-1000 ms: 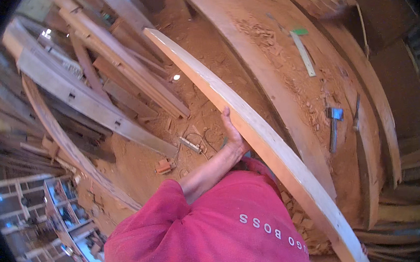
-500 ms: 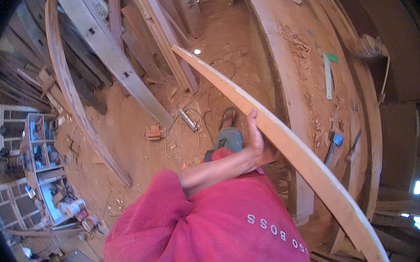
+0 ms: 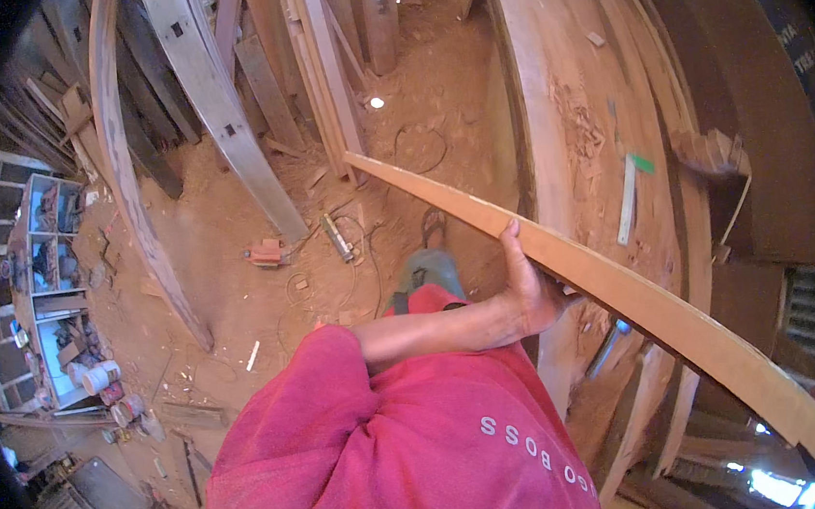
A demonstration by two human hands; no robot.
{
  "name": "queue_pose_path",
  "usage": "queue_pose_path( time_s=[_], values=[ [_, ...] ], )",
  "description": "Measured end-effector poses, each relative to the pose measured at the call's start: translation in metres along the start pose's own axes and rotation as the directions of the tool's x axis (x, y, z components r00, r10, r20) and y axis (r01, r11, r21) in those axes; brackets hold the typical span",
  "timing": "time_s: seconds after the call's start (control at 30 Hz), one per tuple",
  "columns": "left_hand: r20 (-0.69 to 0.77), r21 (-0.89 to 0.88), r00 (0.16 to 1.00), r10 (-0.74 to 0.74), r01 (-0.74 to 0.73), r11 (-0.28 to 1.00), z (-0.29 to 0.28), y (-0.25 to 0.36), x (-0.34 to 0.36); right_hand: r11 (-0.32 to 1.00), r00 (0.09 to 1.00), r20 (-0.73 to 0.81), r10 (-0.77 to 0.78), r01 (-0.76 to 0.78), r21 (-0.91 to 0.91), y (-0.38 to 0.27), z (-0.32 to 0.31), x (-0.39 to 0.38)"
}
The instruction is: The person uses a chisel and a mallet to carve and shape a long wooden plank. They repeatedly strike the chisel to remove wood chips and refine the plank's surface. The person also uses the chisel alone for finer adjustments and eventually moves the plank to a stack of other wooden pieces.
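My left hand (image 3: 530, 292) is closed round a long, slightly curved wooden board (image 3: 613, 275). The thumb lies up against the board's face, while the other fingers are mostly hidden under its lower edge. The board slants across the view, from a narrow tip at centre-left down to a wider end at the lower right. My left forearm crosses in front of my red shirt. My right hand does not show. Just below the board's middle, partly behind it, is a hammer-like tool (image 3: 611, 345) with a bluish metal head.
A broad wooden surface (image 3: 553, 145) on the right bears shavings and a green-handled try square (image 3: 628, 198). Tall planks (image 3: 221, 116) lean at the back left. An orange tool (image 3: 267, 253) and cords lie on the dusty floor. Shelves (image 3: 46, 276) and cans stand far left.
The board has swung to a flatter slant, its near end moving right and up, its narrow tip lower. My left hand has shifted slightly right, still gripping it. The whole view has turned a little.
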State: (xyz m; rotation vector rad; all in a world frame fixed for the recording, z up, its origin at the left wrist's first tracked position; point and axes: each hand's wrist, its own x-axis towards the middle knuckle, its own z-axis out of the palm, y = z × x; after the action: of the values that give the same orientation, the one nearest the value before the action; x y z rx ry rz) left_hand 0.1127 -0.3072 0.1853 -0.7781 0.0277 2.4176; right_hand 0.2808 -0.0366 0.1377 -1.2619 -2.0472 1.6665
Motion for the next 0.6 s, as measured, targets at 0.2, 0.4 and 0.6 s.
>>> queue_pose_path(
  time_s=[0.2, 0.4, 0.6],
  values=[
    [0.055, -0.138, 0.997, -0.057, 0.064, 0.988, 0.06, 0.04, 0.05, 0.991, 0.991, 0.125, -0.055, 0.069, -0.118, -0.063, 0.076, 0.071],
    [0.126, -0.111, 0.991, -0.054, 0.068, 0.992, 0.139, 0.102, 0.089, 0.968, 0.967, 0.235, -0.1, 0.149, -0.2, -0.143, 0.164, 0.145],
    [0.1, -0.166, 0.994, -0.03, 0.047, 0.985, 0.192, 0.158, 0.144, 0.928, 0.93, 0.324, -0.172, 0.264, -0.262, -0.23, 0.248, 0.209]
  ],
)
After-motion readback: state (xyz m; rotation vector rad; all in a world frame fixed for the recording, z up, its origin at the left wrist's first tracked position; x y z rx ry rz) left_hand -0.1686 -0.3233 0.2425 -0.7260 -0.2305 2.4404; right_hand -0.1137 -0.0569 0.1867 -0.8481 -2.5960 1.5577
